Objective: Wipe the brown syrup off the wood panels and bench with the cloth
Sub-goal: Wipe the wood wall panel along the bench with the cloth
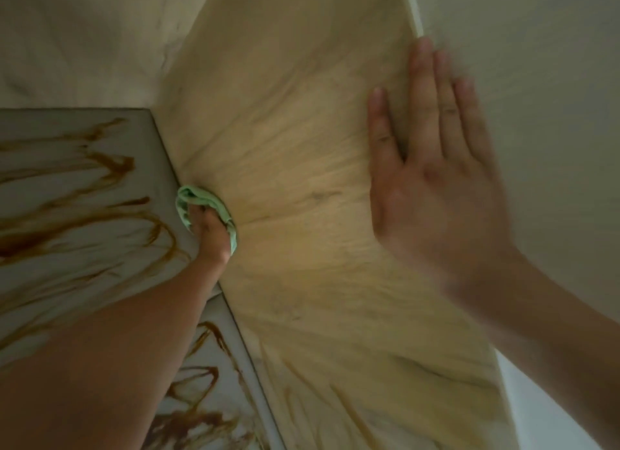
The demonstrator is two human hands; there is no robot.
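Pale wood grain filled the middle of the view, where a wood panel (302, 131) ran between a grey desk (40, 134) and a plain wall (536, 64).

1. Left hand (209, 230): fingers curled into a bunched green cloth (201, 196), gripping it and pressing it against the panel just where the panel met the desk edge.
2. Right hand (436, 194): flat on the panel, fingers straight and close together, holding nothing. The fingertips lay near the panel edge by the wall. It was judged to be bracing the panel.
3. Brown syrup (110, 168): thick loops and streaks covered the desk beside the cloth and were not yet wiped. Faint brownish streaks showed low on the panel, though the frame was too soft to be sure.
4. White fabric (84, 40) lay beyond the desk.

Recommended practice for this step: hold the brace firm so that the panel does not shift under pressure. Wipe along the grain in overlapping strokes. Clear the seam thoroughly, since syrup would probably collect there. Turn the cloth to a clean face before moving onto the desk, to avoid dragging syrup back across the wood
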